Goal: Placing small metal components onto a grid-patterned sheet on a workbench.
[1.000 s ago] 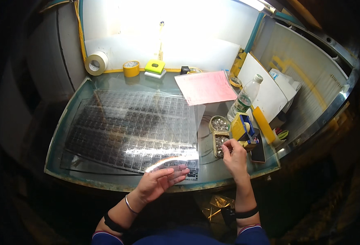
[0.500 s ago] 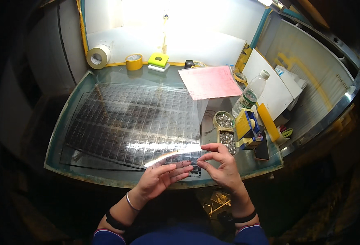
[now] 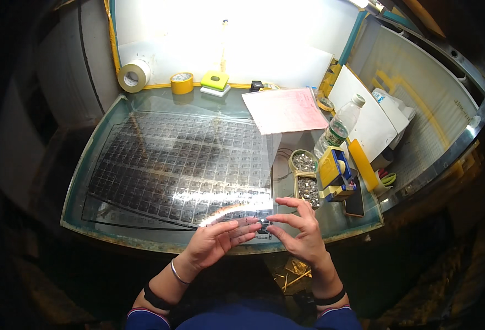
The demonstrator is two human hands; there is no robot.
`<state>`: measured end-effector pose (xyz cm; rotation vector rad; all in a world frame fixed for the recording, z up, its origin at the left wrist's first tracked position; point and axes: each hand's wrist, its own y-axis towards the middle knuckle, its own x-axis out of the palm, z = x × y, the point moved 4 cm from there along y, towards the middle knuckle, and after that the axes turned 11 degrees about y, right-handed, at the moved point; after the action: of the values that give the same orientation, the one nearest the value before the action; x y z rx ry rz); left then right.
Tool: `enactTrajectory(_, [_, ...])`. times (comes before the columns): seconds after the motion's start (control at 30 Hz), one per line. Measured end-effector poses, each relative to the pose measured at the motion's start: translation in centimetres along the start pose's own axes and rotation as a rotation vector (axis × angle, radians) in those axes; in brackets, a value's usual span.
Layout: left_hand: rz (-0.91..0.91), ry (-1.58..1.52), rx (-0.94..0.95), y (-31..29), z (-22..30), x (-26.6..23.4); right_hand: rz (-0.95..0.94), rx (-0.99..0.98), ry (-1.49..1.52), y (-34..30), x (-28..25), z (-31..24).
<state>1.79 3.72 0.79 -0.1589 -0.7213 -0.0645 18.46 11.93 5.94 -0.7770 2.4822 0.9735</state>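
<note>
At a glass table point(image 3: 151, 103), a worker's left hand point(image 3: 215, 245) reaches its outstretched fingers, thumb apart, to the near edge of a clear, grid-patterned sheet point(image 3: 182, 159). The right hand point(image 3: 303, 234) is at the sheet's near right corner, thumb and forefinger parted beside a tiny bright piece point(image 3: 262, 220). Beyond it, two tubs point(image 3: 306, 172) of shiny bits stand near a tape dispenser point(image 3: 326, 171).

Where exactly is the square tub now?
In the head view, right of centre: the square tub sits between the round tub and the right hand, left of the tape dispenser.
</note>
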Motion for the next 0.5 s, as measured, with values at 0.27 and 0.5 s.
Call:
enactTrajectory(0.27, [0.019,-0.006,0.005,0.13,-0.2,-0.26,-0.014,-0.088,-0.098,-0.28,0.69,0.05])
enactTrajectory(0.5, [0.035,-0.022,0.016,0.05,-0.07,-0.21,-0.002,-0.15,-0.141,-0.5,0.89,-0.05])
